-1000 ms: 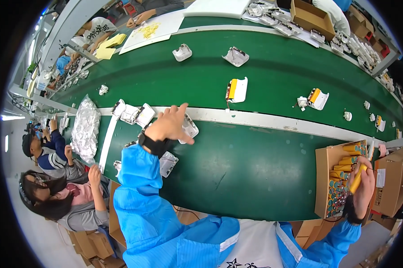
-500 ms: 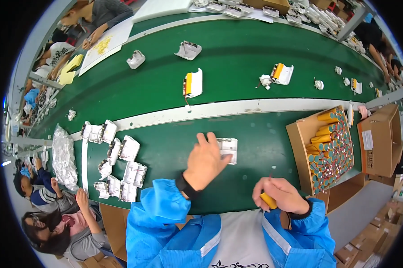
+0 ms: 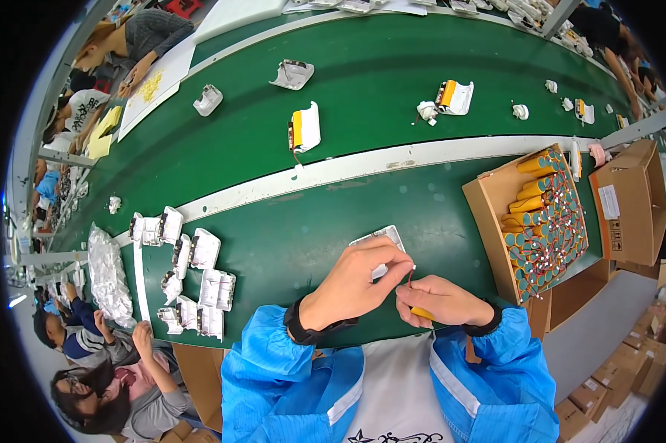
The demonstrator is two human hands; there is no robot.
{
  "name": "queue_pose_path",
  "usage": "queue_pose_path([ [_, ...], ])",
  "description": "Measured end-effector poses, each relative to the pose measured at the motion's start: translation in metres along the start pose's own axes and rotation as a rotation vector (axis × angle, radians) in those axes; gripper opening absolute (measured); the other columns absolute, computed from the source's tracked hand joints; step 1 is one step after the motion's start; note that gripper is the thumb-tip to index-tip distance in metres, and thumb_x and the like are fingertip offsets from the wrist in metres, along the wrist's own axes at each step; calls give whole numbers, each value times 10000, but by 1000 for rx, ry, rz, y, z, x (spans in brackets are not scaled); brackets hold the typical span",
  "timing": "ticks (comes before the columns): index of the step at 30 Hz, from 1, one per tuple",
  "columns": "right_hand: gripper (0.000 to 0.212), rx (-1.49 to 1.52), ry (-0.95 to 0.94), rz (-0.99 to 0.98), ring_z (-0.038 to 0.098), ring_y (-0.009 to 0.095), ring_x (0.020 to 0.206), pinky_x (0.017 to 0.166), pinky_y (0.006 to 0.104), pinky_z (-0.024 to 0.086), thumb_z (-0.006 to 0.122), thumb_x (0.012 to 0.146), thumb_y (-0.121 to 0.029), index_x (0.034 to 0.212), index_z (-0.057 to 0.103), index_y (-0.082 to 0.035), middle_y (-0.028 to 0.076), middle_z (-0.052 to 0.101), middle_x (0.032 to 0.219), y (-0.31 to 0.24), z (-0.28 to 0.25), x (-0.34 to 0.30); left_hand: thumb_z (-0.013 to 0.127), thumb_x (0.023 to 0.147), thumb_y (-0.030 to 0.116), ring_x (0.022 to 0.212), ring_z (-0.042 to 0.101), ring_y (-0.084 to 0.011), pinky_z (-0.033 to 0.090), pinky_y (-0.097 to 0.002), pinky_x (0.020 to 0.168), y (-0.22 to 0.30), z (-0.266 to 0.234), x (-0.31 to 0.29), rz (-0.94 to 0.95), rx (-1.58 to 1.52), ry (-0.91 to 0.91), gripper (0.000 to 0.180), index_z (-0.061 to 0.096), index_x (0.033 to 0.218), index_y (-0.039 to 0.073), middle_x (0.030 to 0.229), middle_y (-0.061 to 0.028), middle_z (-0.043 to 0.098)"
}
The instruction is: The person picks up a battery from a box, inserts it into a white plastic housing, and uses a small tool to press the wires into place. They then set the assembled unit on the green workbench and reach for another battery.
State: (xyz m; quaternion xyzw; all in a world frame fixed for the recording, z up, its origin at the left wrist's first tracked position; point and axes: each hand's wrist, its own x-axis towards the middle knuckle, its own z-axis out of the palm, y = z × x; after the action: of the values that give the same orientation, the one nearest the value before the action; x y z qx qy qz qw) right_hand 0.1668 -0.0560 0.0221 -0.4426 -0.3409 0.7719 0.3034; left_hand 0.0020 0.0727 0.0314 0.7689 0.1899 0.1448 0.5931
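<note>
In my right hand (image 3: 444,301) is a yellow cylindrical battery (image 3: 422,313), mostly covered by the fingers. Thin dark-red wires (image 3: 411,276) rise from it to a small white connector (image 3: 414,266). My left hand (image 3: 359,284) pinches these wires near the connector with thumb and forefinger. Behind the left hand lies a white plastic housing (image 3: 392,235) on the green bench, partly hidden by that hand. Both hands are close together above the bench's front edge.
An open carton (image 3: 488,214) of yellow batteries with wires stands right. White housings (image 3: 217,288) cluster left, by a clear plastic bag (image 3: 110,273). Beyond a pale rail (image 3: 333,171), a green belt (image 3: 377,88) carries housings, some with batteries. Co-workers (image 3: 118,391) sit left.
My left hand has left the housing and come right to the battery's wires. My right hand has moved slightly left with the battery. The housing now lies tilted, and the whole view has shifted.
</note>
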Motion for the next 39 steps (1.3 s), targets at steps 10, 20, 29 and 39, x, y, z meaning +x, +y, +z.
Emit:
queue_pose_path([
  [10, 388, 152, 45, -124, 568, 103, 625, 617, 252, 480, 432, 1098, -301, 923, 608, -3, 46, 633, 737, 14, 7, 11, 721, 884, 35, 736, 638, -192, 500, -298, 682, -10, -2, -15, -32, -64, 80, 38, 711, 912, 12, 838, -76, 672],
  [20, 141, 115, 392, -381, 669, 105, 711, 619, 249, 529, 543, 1042, -99, 1065, 583, 34, 87, 712, 802, 28, 14, 30, 748, 836, 69, 938, 600, -275, 488, -349, 789, -44, -3, -25, 72, 295, 328, 263, 696, 1088, 16, 1017, -136, 628],
  [29, 98, -793, 908, -592, 565, 255, 1086, 959, 388, 433, 668, 921, -95, 1006, 681, -47, 104, 665, 1134, 25, 8, 61, 743, 827, 142, 1025, 515, -346, 456, -411, 888, -66, 15, -24, -136, 535, 213, 606, 522, 1364, -31, 1165, -179, 521],
  [39, 90, -592, 865, -254, 392, 346, 1218, 1054, 454, 323, 693, 881, -118, 968, 706, -100, 123, 549, 1308, 32, 8, 73, 694, 844, 113, 1012, 516, -368, 459, -443, 899, -62, 16, -29, -127, 462, 197, 640, 437, 1380, -124, 1165, -217, 505],
])
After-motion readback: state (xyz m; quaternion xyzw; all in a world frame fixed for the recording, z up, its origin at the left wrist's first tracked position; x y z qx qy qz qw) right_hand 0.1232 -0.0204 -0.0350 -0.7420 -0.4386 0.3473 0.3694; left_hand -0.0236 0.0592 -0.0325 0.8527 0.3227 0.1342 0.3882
